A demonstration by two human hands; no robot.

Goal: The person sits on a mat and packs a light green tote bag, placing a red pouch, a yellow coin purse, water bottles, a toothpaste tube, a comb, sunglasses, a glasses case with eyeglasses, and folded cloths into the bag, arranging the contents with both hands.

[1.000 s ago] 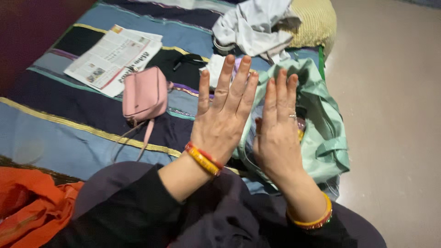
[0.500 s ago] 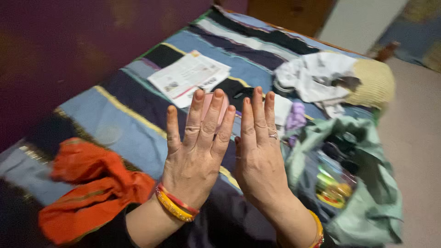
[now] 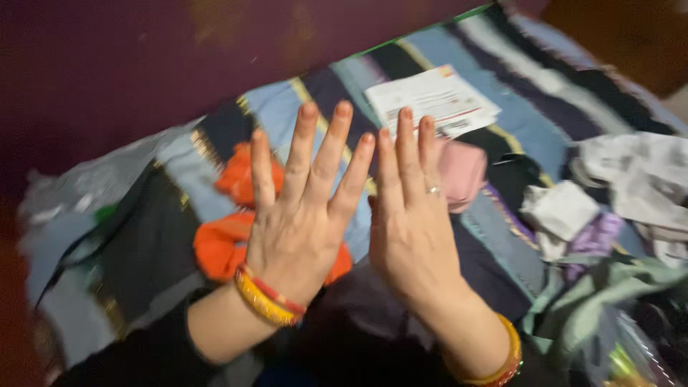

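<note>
Head view: we see both hands raised side by side, backs toward the camera, fingers straight and spread. The left hand (image 3: 297, 233) and the right hand (image 3: 410, 229) grasp nothing; each is released and flat, and their inner edges nearly touch near the fingertips.

Compared with the view half a second ago, we note that the hands keep the same raised, open pose, while the scene behind them has slid to the right. The orange cloth (image 3: 229, 244), which then lay low and to the left of the wrists, now sits directly behind the left hand. The printed paper (image 3: 433, 100) has moved from above the left fingers to above the right fingers. We judge that the head has turned, not the hands, so the display of open palms is unchanged and no object has been taken up.

The left wrist carries red and yellow bangles (image 3: 269, 301); the right forearm carries a yellow and red bangle (image 3: 502, 358), and a ring (image 3: 432, 190) shows on one right finger. Both sleeves are dark.

Nearest the hands, we find the orange cloth crumpled and blurred on the striped bedspread (image 3: 530, 136). A pink pouch (image 3: 462, 172) lies just behind the right fingers, below the paper. White and pale green garments (image 3: 609, 208) lie heaped at the right, well apart from both hands. The whole frame is motion-blurred.
</note>
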